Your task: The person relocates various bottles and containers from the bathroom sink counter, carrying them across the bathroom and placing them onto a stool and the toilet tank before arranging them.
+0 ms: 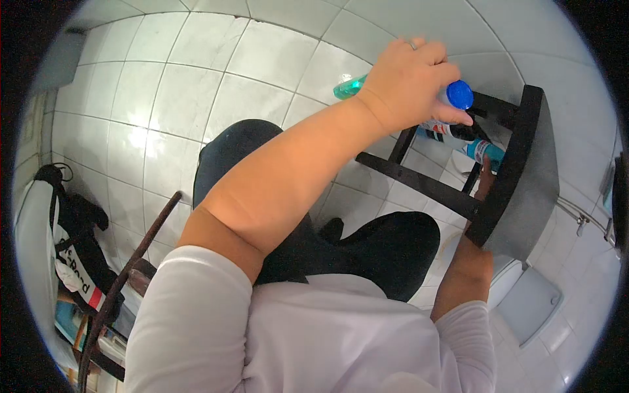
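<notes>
My left hand (416, 82) is wrapped round a bottle with a blue cap (460, 95), above the black rack. A clear green bottle end (350, 87) sticks out on the other side of this hand; whether it belongs to the same bottle I cannot tell. Behind the rack's near bar, my right hand (485, 178) has its fingers against a teal bottle (485, 153), and the frame partly hides it. A dark bottle with a white and red label (449, 129) lies just below my left hand, between the rack's bars.
The black rack (419, 182) stands on white floor tiles (190, 85) by the wall. At the right is a grey lid (531, 306), with a metal fitting (581, 226) above it. A brown curved rail (131, 281) and a black-and-white bag (78, 262) are at the left.
</notes>
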Demonstrator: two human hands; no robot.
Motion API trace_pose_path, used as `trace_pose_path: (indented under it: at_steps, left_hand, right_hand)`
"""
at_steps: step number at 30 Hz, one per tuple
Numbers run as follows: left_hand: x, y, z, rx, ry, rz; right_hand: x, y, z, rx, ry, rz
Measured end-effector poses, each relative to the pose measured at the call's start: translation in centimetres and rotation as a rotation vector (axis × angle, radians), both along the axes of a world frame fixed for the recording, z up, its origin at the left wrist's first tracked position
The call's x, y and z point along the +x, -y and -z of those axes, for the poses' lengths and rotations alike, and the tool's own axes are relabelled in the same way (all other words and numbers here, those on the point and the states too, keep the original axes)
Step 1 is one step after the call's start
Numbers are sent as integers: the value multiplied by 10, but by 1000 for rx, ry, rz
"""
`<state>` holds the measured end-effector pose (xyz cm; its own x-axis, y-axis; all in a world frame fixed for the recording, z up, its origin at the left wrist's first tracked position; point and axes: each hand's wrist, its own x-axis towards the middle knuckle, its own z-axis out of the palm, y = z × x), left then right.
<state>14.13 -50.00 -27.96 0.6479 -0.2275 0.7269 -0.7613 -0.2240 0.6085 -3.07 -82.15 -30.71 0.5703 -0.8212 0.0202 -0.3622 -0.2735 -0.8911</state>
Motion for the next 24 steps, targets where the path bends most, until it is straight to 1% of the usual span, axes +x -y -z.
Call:
trace_pose_path:
  at_steps: [7, 10, 12, 14, 19, 24]
  left_hand:
    - [-6, -1, 2, -15, -4, -8]
    - [-5, -2, -1, -20, 37, -3]
    - [-7, -5, -4, 45, 1, -19]
    - [-7, -6, -5, 40, 0, -21]
    - [-6, -6, 2, 9, -28, 12]
    - [-7, -7, 3, 25, 7, 11]
  right_hand:
    - [-2, 5, 1, 19, 1, 4]
    - [-3, 6, 0, 25, 9, 12]
    - [-4, 7, -1, 33, 10, 13]
    - [-5, 8, -1, 41, 13, 17]
    - [-7, 9, 4, 56, 3, 21]
    - [-5, 9, 11, 69, 4, 28]
